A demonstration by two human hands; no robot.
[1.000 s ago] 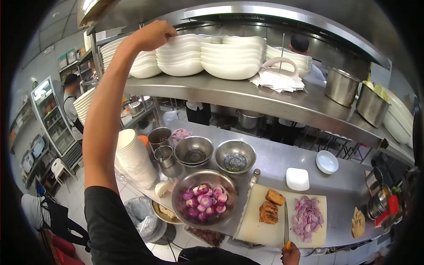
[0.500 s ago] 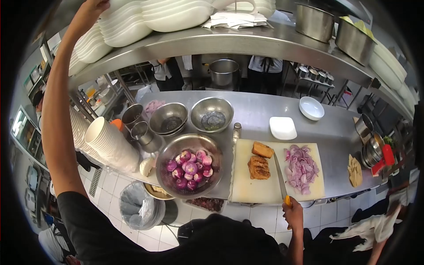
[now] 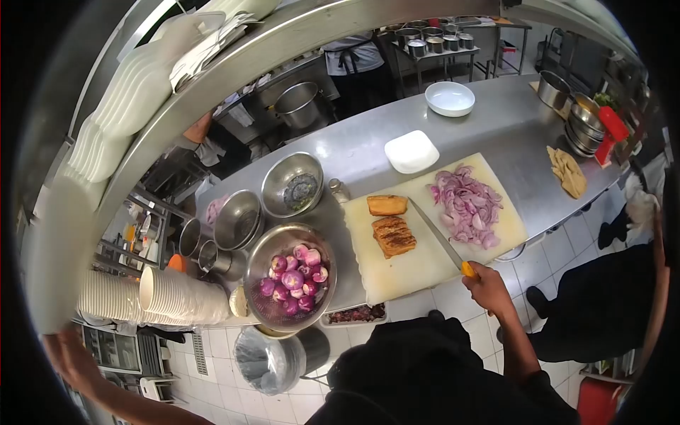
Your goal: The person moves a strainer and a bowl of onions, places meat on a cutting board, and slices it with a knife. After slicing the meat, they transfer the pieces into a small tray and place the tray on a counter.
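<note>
My right hand [image 3: 487, 287] is closed around the yellow handle of a knife [image 3: 443, 244], whose blade lies across the white cutting board [image 3: 418, 273]. Left of the blade are two browned pieces of food, one larger [image 3: 394, 237] and one smaller [image 3: 387, 205]. Sliced purple onion [image 3: 467, 205] is heaped to its right. At the far lower left, my left hand [image 3: 65, 354] is smeared by motion, its fingers unclear, at the lower end of a blurred white shape [image 3: 60, 248]. A square white dish [image 3: 411, 151] sits behind the board.
A metal bowl [image 3: 256, 283] holds several peeled purple onions, with other metal bowls [image 3: 292, 185] behind. Stacked cups [image 3: 177, 297] stand left, above a lined bin [image 3: 269, 361]. White plates [image 3: 134, 92] line the overhead shelf [image 3: 283, 42]. Another person [image 3: 595, 304] is at the right.
The view has turned and shifted right. My left hand has come down from the overhead shelf to the lower left. My right hand still holds the knife at the board.
</note>
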